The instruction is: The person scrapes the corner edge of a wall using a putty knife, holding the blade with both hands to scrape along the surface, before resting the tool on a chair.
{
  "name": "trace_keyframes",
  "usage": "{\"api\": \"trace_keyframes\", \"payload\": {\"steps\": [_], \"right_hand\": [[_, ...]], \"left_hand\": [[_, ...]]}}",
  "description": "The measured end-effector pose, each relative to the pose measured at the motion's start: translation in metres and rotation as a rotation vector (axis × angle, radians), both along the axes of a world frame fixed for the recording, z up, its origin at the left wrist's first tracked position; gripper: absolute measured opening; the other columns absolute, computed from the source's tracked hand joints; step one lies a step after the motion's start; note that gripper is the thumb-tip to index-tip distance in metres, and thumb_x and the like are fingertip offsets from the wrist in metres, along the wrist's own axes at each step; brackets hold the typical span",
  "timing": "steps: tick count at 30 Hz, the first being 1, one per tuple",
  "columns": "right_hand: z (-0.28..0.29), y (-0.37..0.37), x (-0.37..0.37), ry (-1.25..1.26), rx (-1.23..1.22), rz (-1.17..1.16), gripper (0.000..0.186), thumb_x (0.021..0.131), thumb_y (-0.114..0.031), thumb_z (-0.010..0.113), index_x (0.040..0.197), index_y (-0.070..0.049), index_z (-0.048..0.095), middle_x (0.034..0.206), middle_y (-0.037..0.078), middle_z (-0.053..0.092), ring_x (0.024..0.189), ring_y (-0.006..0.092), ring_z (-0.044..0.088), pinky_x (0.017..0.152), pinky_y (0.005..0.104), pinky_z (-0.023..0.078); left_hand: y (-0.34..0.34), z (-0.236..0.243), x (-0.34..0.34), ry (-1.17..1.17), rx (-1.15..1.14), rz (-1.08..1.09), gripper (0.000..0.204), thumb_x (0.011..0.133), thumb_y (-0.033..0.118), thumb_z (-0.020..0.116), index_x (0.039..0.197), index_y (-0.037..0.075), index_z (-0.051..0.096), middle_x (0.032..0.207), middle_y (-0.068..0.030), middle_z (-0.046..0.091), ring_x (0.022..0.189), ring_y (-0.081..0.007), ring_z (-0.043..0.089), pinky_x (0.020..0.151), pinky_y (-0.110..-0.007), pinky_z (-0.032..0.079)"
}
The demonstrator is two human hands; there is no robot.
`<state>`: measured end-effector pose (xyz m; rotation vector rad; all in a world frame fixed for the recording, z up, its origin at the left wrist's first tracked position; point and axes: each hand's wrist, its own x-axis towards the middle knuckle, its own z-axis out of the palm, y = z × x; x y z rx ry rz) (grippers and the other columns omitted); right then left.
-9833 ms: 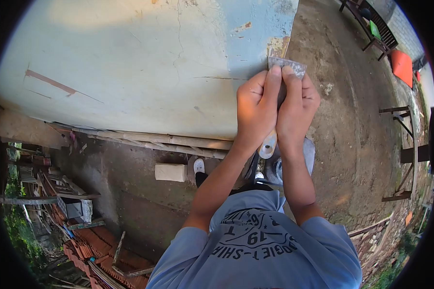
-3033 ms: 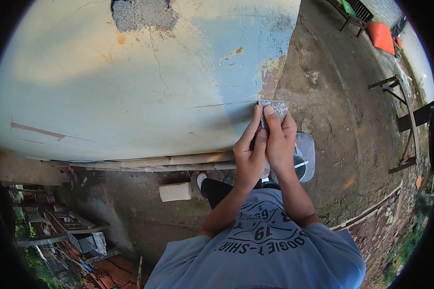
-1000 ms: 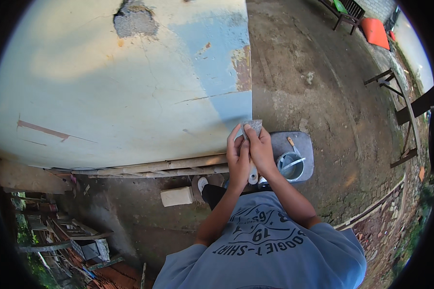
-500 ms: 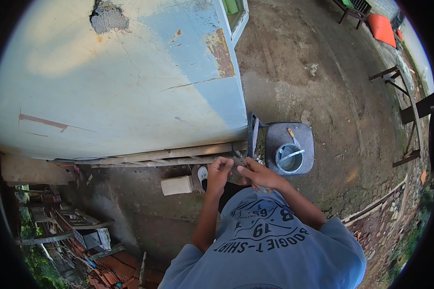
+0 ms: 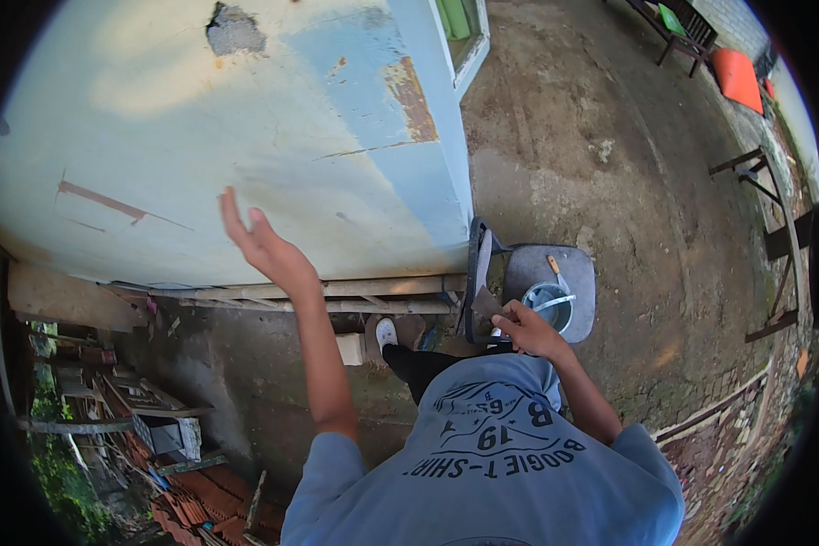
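My left hand (image 5: 270, 250) is open, fingers stretched out in front of the cream and pale-blue wall (image 5: 155, 146); I cannot tell whether it touches it. My right hand (image 5: 534, 332) is closed on a metal scraper (image 5: 488, 305), low beside a grey chair (image 5: 573, 266) at the wall's corner. On the chair seat stand a blue-grey bucket (image 5: 555, 315) with a pale stick across it and, behind that, a wooden-handled putty knife (image 5: 554, 266). The wall has a cracked line, flaked paint and a chipped patch (image 5: 235, 32) near the top.
An open window (image 5: 471, 55) juts from the wall's corner. Bamboo poles (image 5: 355, 289) run along its foot, near a pale block (image 5: 350, 348) and my feet. A bench (image 5: 678, 36), orange object (image 5: 737, 80) and wooden frame (image 5: 778, 264) line the right. Timber and tiles (image 5: 155, 428) lie lower left.
Both hands were together on the scraper at the wall's corner, then lowered. My left hand has since let go and risen leftward, fingers spread; the right keeps the scraper by the chair.
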<state>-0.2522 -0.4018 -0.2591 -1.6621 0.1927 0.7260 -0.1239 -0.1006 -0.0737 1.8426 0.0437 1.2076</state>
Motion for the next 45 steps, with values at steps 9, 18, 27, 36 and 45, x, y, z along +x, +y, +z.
{"api": "trace_keyframes", "payload": {"steps": [9,18,27,36,45], "right_hand": [[-0.032,-0.019,-0.044,0.075,-0.008,-0.227,0.029,0.092,-0.027,0.058,0.097,0.001,0.056,0.072,0.008,0.055,0.051,0.0133,0.057,0.043,0.0291,0.046],[-0.049,-0.069,-0.073,0.112,0.445,-0.698,0.011,0.095,-0.015,0.054,0.093,-0.005,0.057,0.079,0.002,0.056,0.07,0.0083,0.056,0.065,0.026,0.049],[-0.084,-0.12,-0.008,-0.281,0.342,0.29,0.035,0.096,-0.032,0.055,0.107,0.001,0.062,0.095,0.011,0.066,0.086,0.0221,0.065,0.081,0.0372,0.051],[-0.427,-0.277,0.111,-0.101,-0.524,-0.503,0.046,0.09,-0.032,0.062,0.125,-0.005,0.052,0.092,0.016,0.063,0.095,0.0285,0.063,0.081,0.0373,0.049],[-0.536,-0.219,0.11,-0.206,-1.073,0.019,0.044,0.081,-0.029,0.068,0.114,-0.005,0.052,0.09,0.016,0.065,0.094,0.0345,0.064,0.08,0.0442,0.051]], "left_hand": [[-0.076,-0.044,0.033,0.057,1.119,-0.463,0.068,0.09,0.047,0.056,0.143,0.008,0.04,0.154,-0.0282,0.005,0.142,-0.049,0.0,0.11,-0.064,0.008],[-0.139,-0.205,-0.151,1.034,-0.318,-1.097,0.031,0.099,0.017,0.046,0.12,-0.002,0.058,0.103,-0.0119,0.067,0.08,-0.0125,0.063,0.068,-0.024,0.049],[-0.202,-0.258,-0.136,1.428,-0.862,-0.912,0.04,0.102,0.027,0.041,0.116,-0.007,0.056,0.114,-0.0183,0.062,0.106,-0.0278,0.061,0.09,-0.039,0.051],[-0.187,-0.33,-0.169,1.79,-0.883,-0.706,0.043,0.103,0.028,0.037,0.113,-0.01,0.055,0.103,-0.0185,0.062,0.099,-0.0282,0.063,0.085,-0.042,0.054],[-0.197,-0.366,-0.164,1.77,-0.917,-0.623,0.043,0.102,0.029,0.038,0.117,-0.009,0.051,0.105,-0.0176,0.061,0.1,-0.0265,0.062,0.09,-0.041,0.05]]}}
